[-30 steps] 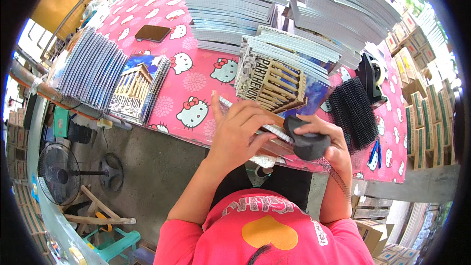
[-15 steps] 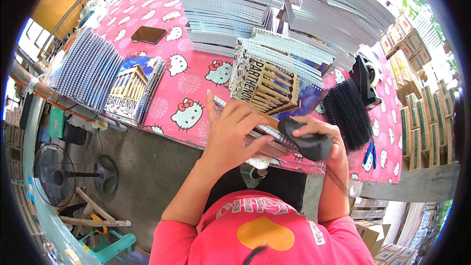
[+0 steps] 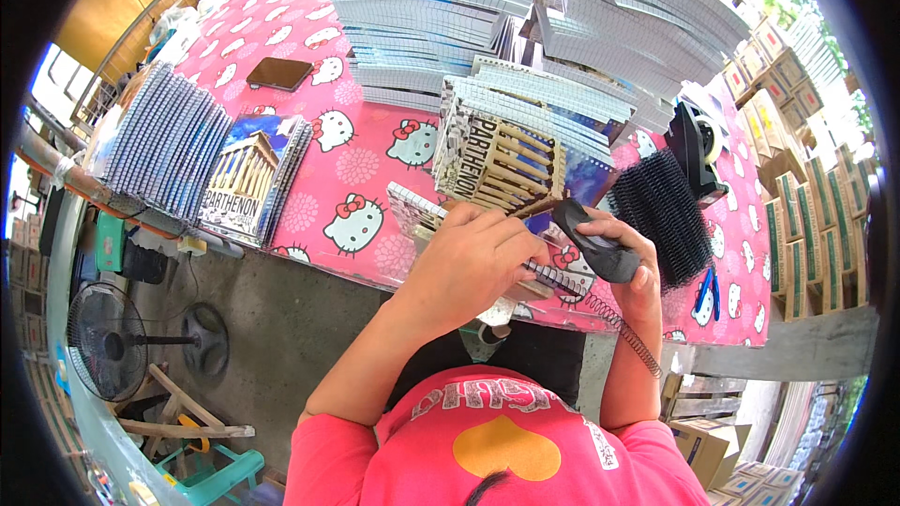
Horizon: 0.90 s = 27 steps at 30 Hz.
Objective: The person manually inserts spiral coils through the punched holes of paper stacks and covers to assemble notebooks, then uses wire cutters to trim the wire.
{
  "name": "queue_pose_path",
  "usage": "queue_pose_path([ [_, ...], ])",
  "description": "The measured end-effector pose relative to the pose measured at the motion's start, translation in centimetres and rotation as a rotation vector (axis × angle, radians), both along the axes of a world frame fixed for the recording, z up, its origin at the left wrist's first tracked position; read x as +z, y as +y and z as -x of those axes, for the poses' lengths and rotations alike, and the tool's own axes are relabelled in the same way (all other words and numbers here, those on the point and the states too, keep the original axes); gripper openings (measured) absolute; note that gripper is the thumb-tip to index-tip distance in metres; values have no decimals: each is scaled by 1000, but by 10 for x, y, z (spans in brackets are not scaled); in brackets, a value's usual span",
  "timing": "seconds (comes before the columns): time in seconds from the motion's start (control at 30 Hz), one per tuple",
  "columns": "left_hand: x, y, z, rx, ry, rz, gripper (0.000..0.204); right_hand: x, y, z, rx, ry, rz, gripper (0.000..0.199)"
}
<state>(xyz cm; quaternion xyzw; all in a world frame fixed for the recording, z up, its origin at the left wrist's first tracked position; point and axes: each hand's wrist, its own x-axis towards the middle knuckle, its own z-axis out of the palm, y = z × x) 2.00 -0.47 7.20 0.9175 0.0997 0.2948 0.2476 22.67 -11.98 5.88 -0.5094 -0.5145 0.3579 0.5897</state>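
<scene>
My left hand (image 3: 478, 258) is closed around a notebook (image 3: 412, 211) at the table's near edge, fingers curled over its upper side. A dark wire coil (image 3: 623, 330) runs along the notebook's edge by those fingers, and its loose end trails right, down beside my right forearm. My right hand (image 3: 630, 253) holds a dark grey, smooth, pad-like piece (image 3: 595, 242), just above the coil; its exact kind I cannot tell. Behind my hands is a stack of spiral-edge notebooks (image 3: 502, 164) with a temple picture on top. A bundle of black coils (image 3: 661, 220) sits to the right.
Tall stacks of page blocks (image 3: 431, 0) fill the table's back. Notebooks with coils (image 3: 164, 136) stand at left beside a temple-cover pile (image 3: 251, 173); a phone (image 3: 279, 73) lies behind. A tape dispenser (image 3: 696, 155) and blue cutters (image 3: 709, 295) lie right. A fan (image 3: 108, 337) stands lower left.
My left hand has shifted right along the notebook and its fingers have curled in. My right hand has drawn the grey piece slightly up, off the coil; more of the coil's edge shows.
</scene>
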Motion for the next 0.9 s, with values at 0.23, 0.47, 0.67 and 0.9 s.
queue_pose_path([
  [0.23,-2,-1,-1,26,-30,-15,19,-8,-4,-1,27,34,10,92],
  [0.47,-7,5,5,58,75,-99,21,-9,-7,4,71,62,41,92],
  [0.67,-17,10,2,26,-108,-46,30,-8,-2,5,142,-16,80,88],
  [0.9,-11,5,9,259,-129,-9,28,7,4,2,252,0,27,82],
])
